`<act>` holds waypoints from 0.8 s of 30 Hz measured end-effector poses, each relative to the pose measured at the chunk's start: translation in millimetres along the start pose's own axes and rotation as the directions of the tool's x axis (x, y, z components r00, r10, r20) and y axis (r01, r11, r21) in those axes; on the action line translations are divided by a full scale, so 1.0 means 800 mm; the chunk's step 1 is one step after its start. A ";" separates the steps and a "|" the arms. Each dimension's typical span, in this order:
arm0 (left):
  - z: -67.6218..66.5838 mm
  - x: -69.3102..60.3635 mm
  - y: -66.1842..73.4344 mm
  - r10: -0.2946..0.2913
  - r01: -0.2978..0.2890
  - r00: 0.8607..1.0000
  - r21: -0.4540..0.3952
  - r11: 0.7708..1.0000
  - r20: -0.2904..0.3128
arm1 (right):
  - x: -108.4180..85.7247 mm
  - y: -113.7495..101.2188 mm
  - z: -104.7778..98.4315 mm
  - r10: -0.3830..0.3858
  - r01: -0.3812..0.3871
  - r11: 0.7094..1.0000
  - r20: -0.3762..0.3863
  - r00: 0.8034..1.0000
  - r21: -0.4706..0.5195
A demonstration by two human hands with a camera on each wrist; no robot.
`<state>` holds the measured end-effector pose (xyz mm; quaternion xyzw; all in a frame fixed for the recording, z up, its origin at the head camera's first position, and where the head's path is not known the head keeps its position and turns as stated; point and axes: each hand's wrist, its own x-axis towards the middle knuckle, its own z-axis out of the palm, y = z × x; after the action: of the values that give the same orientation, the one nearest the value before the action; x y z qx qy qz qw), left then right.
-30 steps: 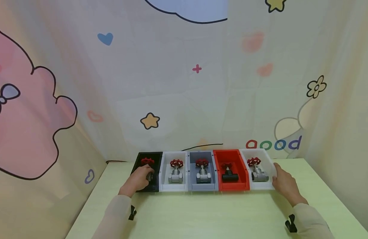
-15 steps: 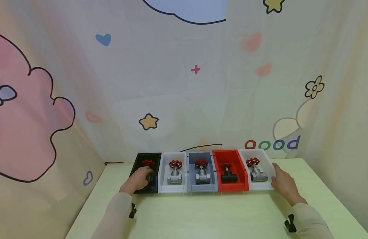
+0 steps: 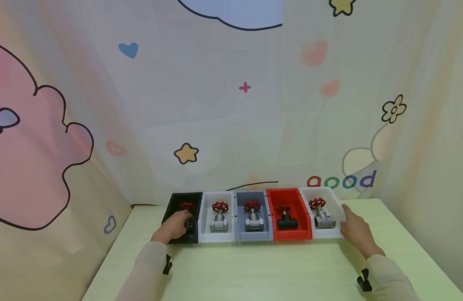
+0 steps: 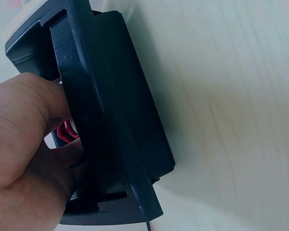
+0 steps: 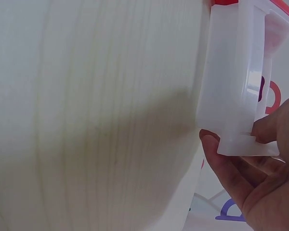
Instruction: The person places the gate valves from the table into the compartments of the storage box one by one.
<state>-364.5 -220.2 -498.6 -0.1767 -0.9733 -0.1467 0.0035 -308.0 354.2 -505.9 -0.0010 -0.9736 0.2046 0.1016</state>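
Observation:
My left hand (image 3: 176, 225) reaches into the black bin (image 3: 173, 203) at the row's left end. Its fingers are curled at a valve with a red handwheel (image 3: 187, 205); the hand hides most of the valve body. In the left wrist view, a bit of red wheel (image 4: 65, 132) shows between the fingers and the bin wall. At the opposite end, my right hand (image 3: 357, 230) pinches the side wall of the white bin (image 5: 226, 72), thumb inside and fingers outside. That bin holds a silver valve (image 3: 324, 220) with a red handwheel, leaning left.
Between the end bins stand a white bin (image 3: 205, 225) and a grey-blue bin (image 3: 238, 225), each with a silver valve, and a red bin (image 3: 280, 196) with a black valve (image 3: 287, 221). They sit on a pale wooden table (image 3: 261, 267) before a printed curtain (image 3: 216, 104).
The view has shifted slightly, so the bins appear a little further left. Both hands stay in place at the end bins.

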 end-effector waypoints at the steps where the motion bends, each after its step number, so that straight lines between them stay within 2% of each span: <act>1: 0.000 -0.001 0.001 0.001 -0.001 1.000 0.004 1.000 -0.003 | 0.000 0.000 0.000 0.000 0.000 1.000 0.002 1.000 0.002; 9: -0.003 -0.004 0.005 -0.004 0.004 1.000 0.014 1.000 -0.006 | 0.000 0.001 0.001 -0.009 0.009 1.000 -0.005 1.000 0.010; 20: 0.000 -0.002 0.003 -0.004 0.004 1.000 0.021 1.000 0.004 | 0.000 0.001 0.000 -0.007 0.007 1.000 -0.002 1.000 0.006; 24: 0.000 -0.001 0.003 -0.021 0.021 1.000 0.011 1.000 0.015 | 0.000 0.001 0.001 -0.012 0.012 1.000 -0.009 1.000 0.003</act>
<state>-363.4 -218.5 -498.4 -0.1678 -0.9758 -0.1402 -0.0043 -308.0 354.9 -507.0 0.0042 -0.9728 0.2055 0.1071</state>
